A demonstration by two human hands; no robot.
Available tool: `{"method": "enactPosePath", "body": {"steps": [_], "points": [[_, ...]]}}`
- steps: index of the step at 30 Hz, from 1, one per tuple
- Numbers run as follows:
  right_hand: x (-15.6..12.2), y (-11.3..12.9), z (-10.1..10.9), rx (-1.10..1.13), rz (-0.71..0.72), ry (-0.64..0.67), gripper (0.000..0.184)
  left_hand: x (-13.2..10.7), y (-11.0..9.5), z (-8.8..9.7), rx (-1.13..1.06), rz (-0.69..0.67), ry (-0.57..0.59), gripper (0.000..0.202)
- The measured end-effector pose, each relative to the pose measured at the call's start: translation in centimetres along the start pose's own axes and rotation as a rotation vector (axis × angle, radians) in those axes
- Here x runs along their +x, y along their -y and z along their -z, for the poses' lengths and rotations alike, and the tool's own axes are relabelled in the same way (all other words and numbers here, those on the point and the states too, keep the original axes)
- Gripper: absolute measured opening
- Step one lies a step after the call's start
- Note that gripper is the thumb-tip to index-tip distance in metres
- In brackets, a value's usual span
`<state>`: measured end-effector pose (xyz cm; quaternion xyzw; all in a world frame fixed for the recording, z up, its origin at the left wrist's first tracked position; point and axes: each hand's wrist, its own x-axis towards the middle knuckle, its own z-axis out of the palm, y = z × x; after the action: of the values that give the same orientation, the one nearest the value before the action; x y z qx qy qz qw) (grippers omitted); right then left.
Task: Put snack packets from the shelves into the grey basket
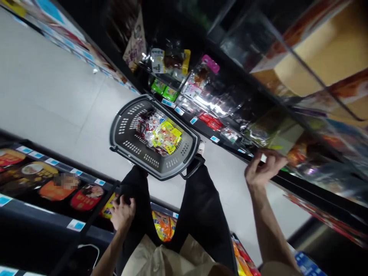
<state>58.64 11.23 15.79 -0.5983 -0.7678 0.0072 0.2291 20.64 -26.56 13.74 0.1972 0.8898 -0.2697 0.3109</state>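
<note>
One left hand [123, 212]: loosely curled, seemingly empty.
Right hand [265, 168]: curled at the shelf [319, 198], grip unclear.
Basket [142, 152]: before the legs [207, 203], packets [167, 136] already inside.
Shelf: more packages [211, 120] on display.

Packets [166, 136] in basket [126, 134]; basket before legs [208, 207], between shelves [40, 211].

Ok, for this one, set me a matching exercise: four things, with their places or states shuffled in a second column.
1. grey slotted plastic basket
2. bright yellow plastic packets
3. bare left hand
4. bare right hand

A. by the left black trouser leg
B. near the black shelf edge at picture right
C. inside the basket
D. ahead of the knees, with packets in it

Pairs: 1-D, 2-C, 3-A, 4-B
</note>
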Motion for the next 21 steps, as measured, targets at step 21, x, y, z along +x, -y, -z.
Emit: {"method": "enactPosePath", "body": {"steps": [21], "points": [[-13.8,17.4,-39.1,0.091,-1.071,0.949,0.066,3.5,3.1,0.9,0.058,0.071,0.015,0.057]]}}
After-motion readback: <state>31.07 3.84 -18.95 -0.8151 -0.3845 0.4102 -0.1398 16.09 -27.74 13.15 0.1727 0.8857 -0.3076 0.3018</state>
